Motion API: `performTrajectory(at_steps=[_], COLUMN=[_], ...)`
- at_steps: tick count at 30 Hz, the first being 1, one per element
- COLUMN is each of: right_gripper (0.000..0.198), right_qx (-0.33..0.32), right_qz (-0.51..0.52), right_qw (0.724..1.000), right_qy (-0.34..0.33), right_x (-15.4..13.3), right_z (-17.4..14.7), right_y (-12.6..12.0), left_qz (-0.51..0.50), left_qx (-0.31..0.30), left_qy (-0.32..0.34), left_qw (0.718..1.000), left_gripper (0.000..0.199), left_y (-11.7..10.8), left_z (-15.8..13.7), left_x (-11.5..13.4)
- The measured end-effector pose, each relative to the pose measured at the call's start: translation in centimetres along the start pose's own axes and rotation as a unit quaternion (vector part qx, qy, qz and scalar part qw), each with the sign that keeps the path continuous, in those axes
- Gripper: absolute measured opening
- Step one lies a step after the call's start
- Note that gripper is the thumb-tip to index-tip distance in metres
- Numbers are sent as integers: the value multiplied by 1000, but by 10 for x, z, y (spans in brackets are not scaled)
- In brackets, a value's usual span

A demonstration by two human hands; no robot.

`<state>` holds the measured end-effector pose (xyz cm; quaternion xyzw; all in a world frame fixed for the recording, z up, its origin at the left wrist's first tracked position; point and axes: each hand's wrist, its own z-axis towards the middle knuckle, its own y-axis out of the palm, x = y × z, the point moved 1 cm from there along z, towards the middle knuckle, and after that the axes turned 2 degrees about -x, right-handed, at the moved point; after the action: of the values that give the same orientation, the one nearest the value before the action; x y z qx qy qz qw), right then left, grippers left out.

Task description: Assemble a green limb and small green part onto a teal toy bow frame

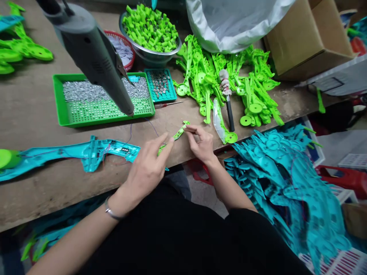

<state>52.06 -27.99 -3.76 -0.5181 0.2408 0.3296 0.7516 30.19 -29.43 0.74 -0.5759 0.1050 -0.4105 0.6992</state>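
Observation:
A narrow bright green plastic part lies between my two hands at the table's front edge. My left hand grips its near end between thumb and fingers, and the hand covers that end. My right hand is closed in a pinch at its far end; anything small between those fingertips is hidden. Left of my left hand stretches a long turquoise plastic shell with thin wires and a green round piece at its far left. Its right end passes under my left hand.
A grey power screwdriver hangs over a green tray of screws. Behind are a small turquoise tray, a metal bowl and piled green parts. A black-handled tool lies right; turquoise shells are stacked below.

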Motion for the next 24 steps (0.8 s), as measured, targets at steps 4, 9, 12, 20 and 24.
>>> performTrajectory(at_steps=[4,9,12,20,24], right_gripper=[16,18,18,18,19], right_qx=[-45,-184,-224,-235,-241], right_qz=[-15,12,20,35,45], right_qw=[998,981,974,971,969], right_qy=[-42,-51,-37,19,36], right_x=[-17,-30,-29,-29,-30], right_z=[4,2,1,6,9], right_y=[-1,16,24,26,25], left_qz=[-28,70,95,91,53], left_qx=[-36,-162,-182,-256,-275], left_qy=[-28,13,-2,-94,-137], left_qw=[999,984,979,958,950], left_gripper=[46,43,22,28,26], left_y=[-26,-9,0,6,9], left_z=[11,33,35,32,33], left_x=[-11,-28,-33,-23,-24])
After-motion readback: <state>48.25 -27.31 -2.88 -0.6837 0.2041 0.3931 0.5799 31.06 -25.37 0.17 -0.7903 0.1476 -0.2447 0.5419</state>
